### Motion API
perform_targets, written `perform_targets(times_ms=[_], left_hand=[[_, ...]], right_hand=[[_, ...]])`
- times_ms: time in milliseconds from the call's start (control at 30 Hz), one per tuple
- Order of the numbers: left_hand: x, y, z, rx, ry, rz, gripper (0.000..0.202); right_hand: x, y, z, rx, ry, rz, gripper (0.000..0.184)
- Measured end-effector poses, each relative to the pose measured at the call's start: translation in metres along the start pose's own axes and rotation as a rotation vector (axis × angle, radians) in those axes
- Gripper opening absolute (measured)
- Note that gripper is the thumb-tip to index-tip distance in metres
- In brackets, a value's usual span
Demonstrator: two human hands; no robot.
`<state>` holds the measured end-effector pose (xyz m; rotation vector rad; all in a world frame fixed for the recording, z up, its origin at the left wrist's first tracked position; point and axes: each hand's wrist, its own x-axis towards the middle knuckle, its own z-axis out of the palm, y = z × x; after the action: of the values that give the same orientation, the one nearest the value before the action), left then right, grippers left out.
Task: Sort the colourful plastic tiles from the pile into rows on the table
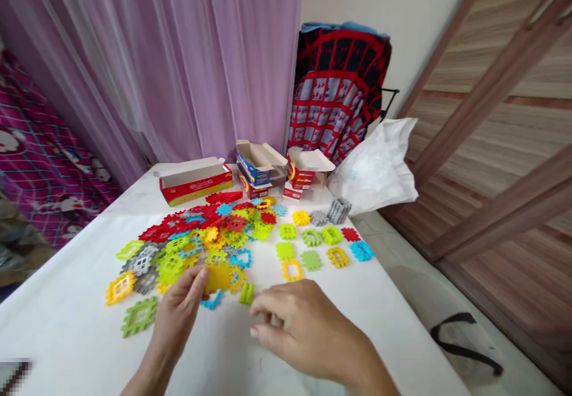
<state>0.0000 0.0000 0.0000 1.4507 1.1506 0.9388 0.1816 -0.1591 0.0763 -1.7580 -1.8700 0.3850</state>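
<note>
My left hand (183, 298) is closed on a yellow plastic building tile (217, 278), pinched between thumb and fingers at the near edge of a mixed pile. My right hand (299, 324) hovers to the right of it, palm side down. Its fingers are bent, a gap shows between thumb and fingertips, and nothing is visible in it. Just beyond the right fingertips lies a small lime-green piece (246, 293). A blue piece (211, 301) is under the yellow tile's near side. The pile of red tiles (165, 227), green, grey, yellow and blue notched tiles spreads beyond my left hand.
On the right side, tiles lie grouped by colour, including a yellow frame (286, 271), green stacks (331, 235), a grey stack (339, 211) and a blue stack (361, 251). Behind are a long red box (196, 186), smaller opened boxes (254, 164) and a white bag (375, 170).
</note>
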Motion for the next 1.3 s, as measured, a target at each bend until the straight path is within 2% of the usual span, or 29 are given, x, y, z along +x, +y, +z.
perform_targets(times_ms=[67,167,333,400,500,700,900,1300], left_hand=[[-0.012,0.005,0.027,-0.22,-0.087,-0.142,0.052],[-0.022,0.004,0.049,-0.385,-0.109,-0.31,0.054],[-0.021,-0.008,0.047,-0.447,-0.1,-0.373,0.052],[-0.021,-0.011,0.044,-0.458,-0.096,-0.376,0.052],[-0.023,-0.015,0.046,-0.483,-0.11,-0.38,0.052],[-0.027,-0.021,0.052,-0.521,-0.137,-0.397,0.053],[-0.028,-0.022,0.051,-0.54,-0.128,-0.422,0.054],[-0.027,-0.026,0.052,-0.457,-0.147,-0.373,0.054]], right_hand=[[0.023,0.007,0.015,-0.158,0.104,0.085,0.011],[0.031,0.024,0.045,-0.208,0.216,0.173,0.033],[0.017,0.041,0.086,-0.104,0.424,0.172,0.046],[0.014,0.041,0.097,-0.107,0.502,0.144,0.05],[0.016,0.04,0.109,-0.133,0.552,0.11,0.05],[0.018,0.046,0.118,-0.163,0.574,0.12,0.041],[0.014,0.048,0.116,-0.167,0.554,0.122,0.043],[0.013,0.053,0.118,-0.124,0.55,0.164,0.042]])
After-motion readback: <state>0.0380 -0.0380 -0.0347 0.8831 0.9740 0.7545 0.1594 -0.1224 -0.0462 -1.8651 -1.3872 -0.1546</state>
